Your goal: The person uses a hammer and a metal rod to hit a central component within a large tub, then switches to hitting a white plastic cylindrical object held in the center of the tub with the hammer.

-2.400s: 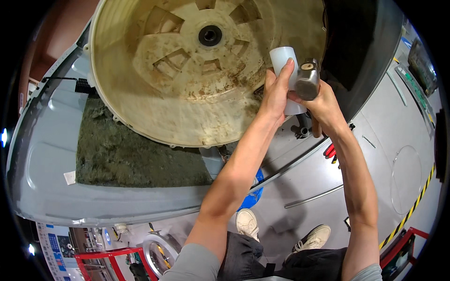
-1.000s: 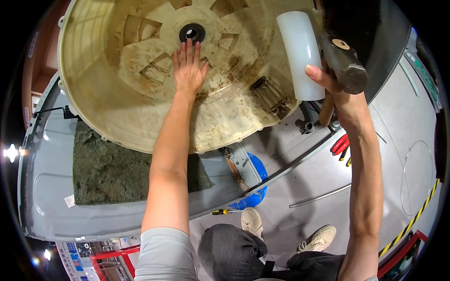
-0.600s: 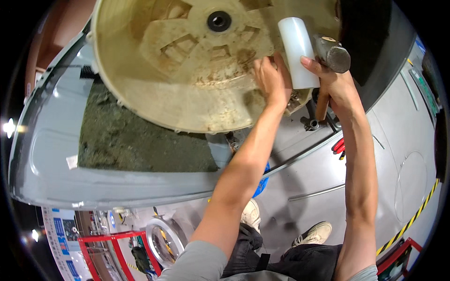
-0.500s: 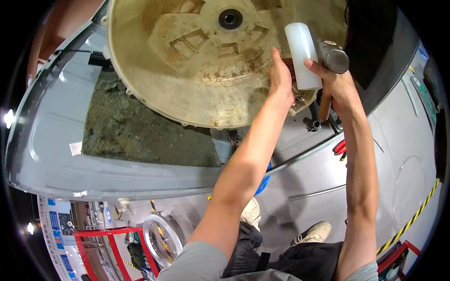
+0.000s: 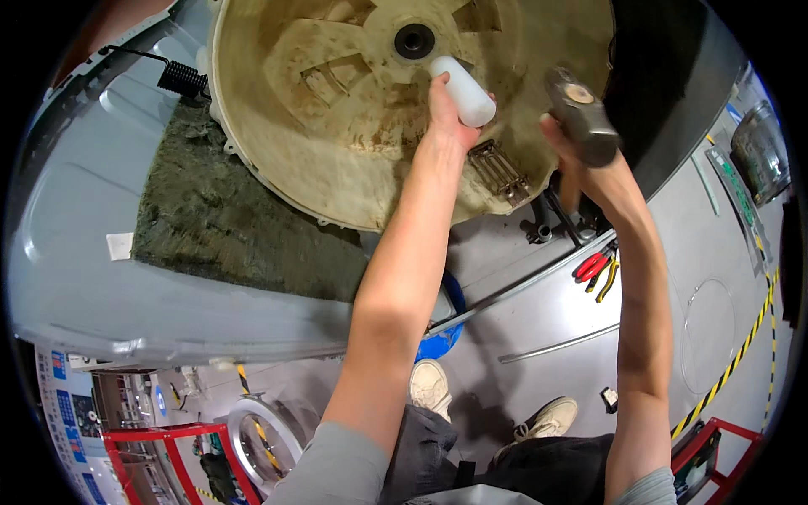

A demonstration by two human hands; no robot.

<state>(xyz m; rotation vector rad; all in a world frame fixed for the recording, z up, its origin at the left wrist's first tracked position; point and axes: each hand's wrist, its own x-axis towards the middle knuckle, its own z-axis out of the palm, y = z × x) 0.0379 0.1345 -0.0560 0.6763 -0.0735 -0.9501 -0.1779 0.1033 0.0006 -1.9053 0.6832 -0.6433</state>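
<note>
A white plastic cylinder (image 5: 465, 91) is gripped in my left hand (image 5: 448, 118), its upper end close to the dark round bearing (image 5: 414, 40) in the middle of a stained cream tub (image 5: 353, 189). Whether the cylinder touches the bearing, I cannot tell. My right hand (image 5: 602, 175) is closed round a hammer (image 5: 585, 122) with a metal head and wooden handle, held over the tub's right side and slightly blurred. Low in the tub, right of my left wrist, a metal heating element (image 5: 499, 171) shows.
The tub lies in a grey metal casing (image 5: 202, 316) with a dark green mat (image 5: 244, 227); a black spring (image 5: 182, 80) hangs left. On the floor are red-handled pliers (image 5: 593, 266), a blue basin (image 5: 442, 341), a metal rod (image 5: 555, 345) and a round door ring (image 5: 265, 442).
The white cylinder has passed into my left hand alone and moved left toward the bearing, tilting. My right hand has let go of it and keeps the hammer, now apart on the right.
</note>
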